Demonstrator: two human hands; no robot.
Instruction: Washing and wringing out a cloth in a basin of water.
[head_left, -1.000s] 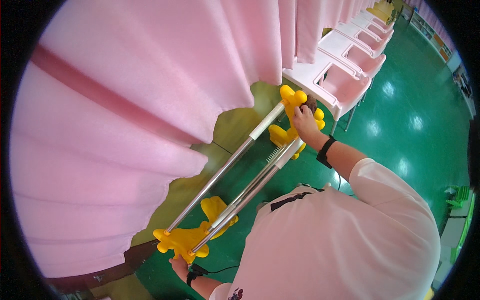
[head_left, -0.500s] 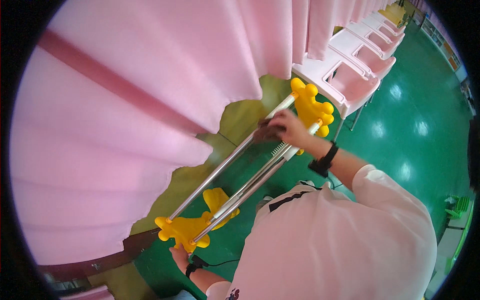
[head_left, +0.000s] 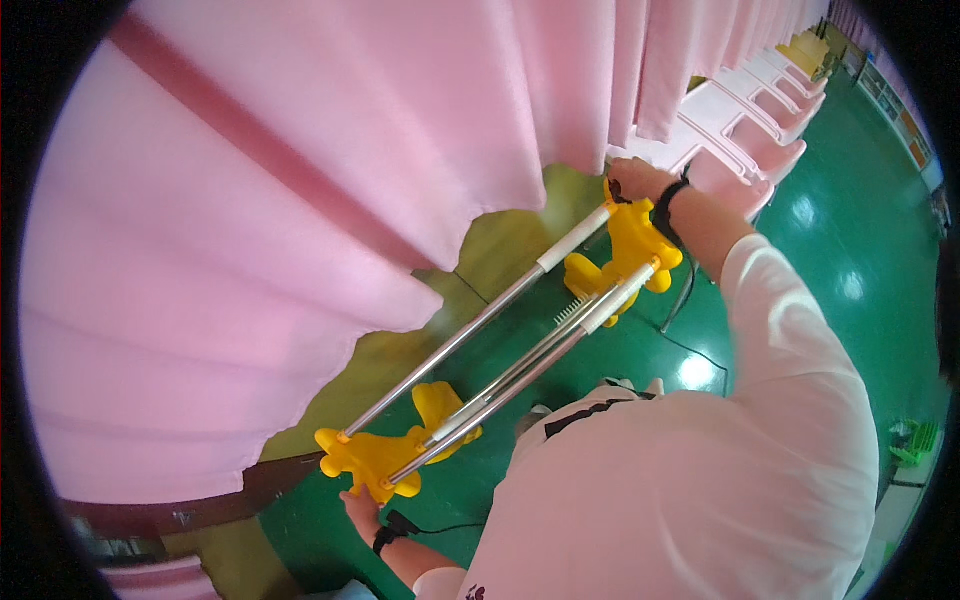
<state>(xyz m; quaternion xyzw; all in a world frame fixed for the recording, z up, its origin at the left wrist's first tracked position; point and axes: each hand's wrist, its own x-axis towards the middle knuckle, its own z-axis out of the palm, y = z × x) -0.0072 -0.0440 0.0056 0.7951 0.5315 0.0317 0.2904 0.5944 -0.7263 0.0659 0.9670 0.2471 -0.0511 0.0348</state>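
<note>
A low rack with metal rails [head_left: 450,333] and two moulded yellow plastic ends stands on the green floor in front of me. My left hand [head_left: 362,510] grips the lower edge of the near yellow end [head_left: 375,458], its fingertips partly hidden behind it. At the far yellow end [head_left: 635,235], my right hand [head_left: 640,178] is bent over the top corner. A bit of dark cloth [head_left: 615,192] shows under its fingers, against the yellow plastic; the rest is covered by the hand. White sleeves [head_left: 577,240] cover parts of the rails, and a small white comb-like row [head_left: 572,310] sits between them.
Pink curtains [head_left: 300,200] hang along the left, close over the rack. White tables with pink chairs [head_left: 735,180] line up beyond the far end. A thin dark cable [head_left: 700,352] lies on the floor. A green basket [head_left: 912,440] stands at the right.
My right hand has moved away from the rails, up and to the right, onto the top of the far yellow end, taking the dark cloth along. My left hand keeps its place.
</note>
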